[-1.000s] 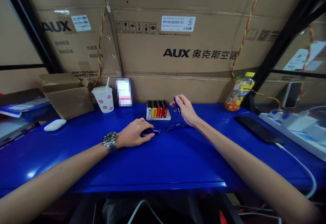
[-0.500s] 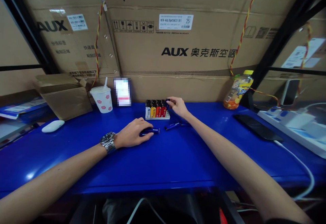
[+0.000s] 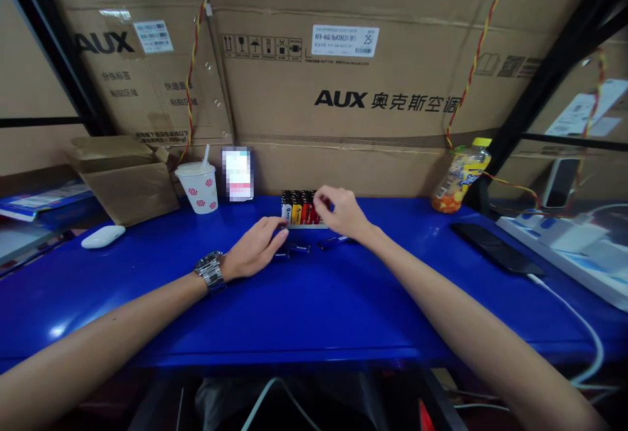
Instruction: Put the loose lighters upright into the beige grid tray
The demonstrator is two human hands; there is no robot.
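Several lighters (image 3: 297,214) in white, yellow and red stand upright in rows in a small white tray (image 3: 304,226). My right hand (image 3: 342,212) is at the tray's right end, fingers curled and closed; whatever they hold is hidden behind them. A blue lighter (image 3: 333,242) lies flat below that hand. My left hand (image 3: 255,246) wears a metal watch (image 3: 210,270) and is open, thumb apart from the fingers. Its fingertips reach the tray's left front corner; whether they touch it I cannot tell. Just right of its thumb lie two more blue lighters (image 3: 299,248).
On the blue table (image 3: 294,313) stand a paper cup with a straw (image 3: 199,188), a bright phone (image 3: 238,174) and a drink bottle (image 3: 461,176). A white case (image 3: 103,237) is at left. A black phone (image 3: 495,248) and power strip (image 3: 564,248) are at right. Cardboard boxes (image 3: 392,156) rise behind.
My left hand has lifted off the blue lighters and shifted up and left, opening. My right hand has turned over the tray's right end, hiding the blue lighter it held there.
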